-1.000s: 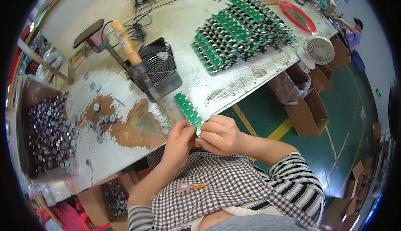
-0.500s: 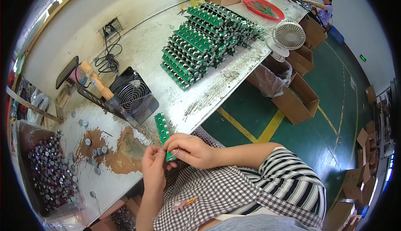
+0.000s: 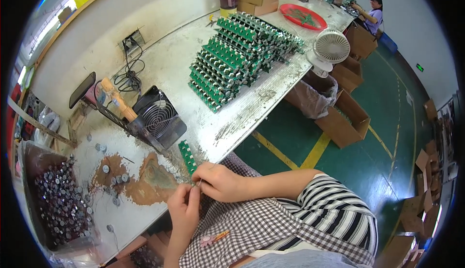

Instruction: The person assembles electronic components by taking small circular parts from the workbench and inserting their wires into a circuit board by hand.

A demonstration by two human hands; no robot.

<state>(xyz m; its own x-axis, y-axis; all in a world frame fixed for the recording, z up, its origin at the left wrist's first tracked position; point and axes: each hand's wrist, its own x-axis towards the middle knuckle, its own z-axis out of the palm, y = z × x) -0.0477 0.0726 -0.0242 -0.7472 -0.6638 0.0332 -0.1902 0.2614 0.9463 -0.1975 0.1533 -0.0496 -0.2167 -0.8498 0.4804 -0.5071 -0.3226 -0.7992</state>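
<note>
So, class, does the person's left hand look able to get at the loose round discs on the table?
Probably yes: only stained tabletop seems to lie between the left hand and the discs, though it looks busy beside the right hand at the green board.

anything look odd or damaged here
Yes: the white tabletop has an irregular brown patch at left, as if worn or stained. Small round parts lie loose there, outside the box of similar ones.
</note>
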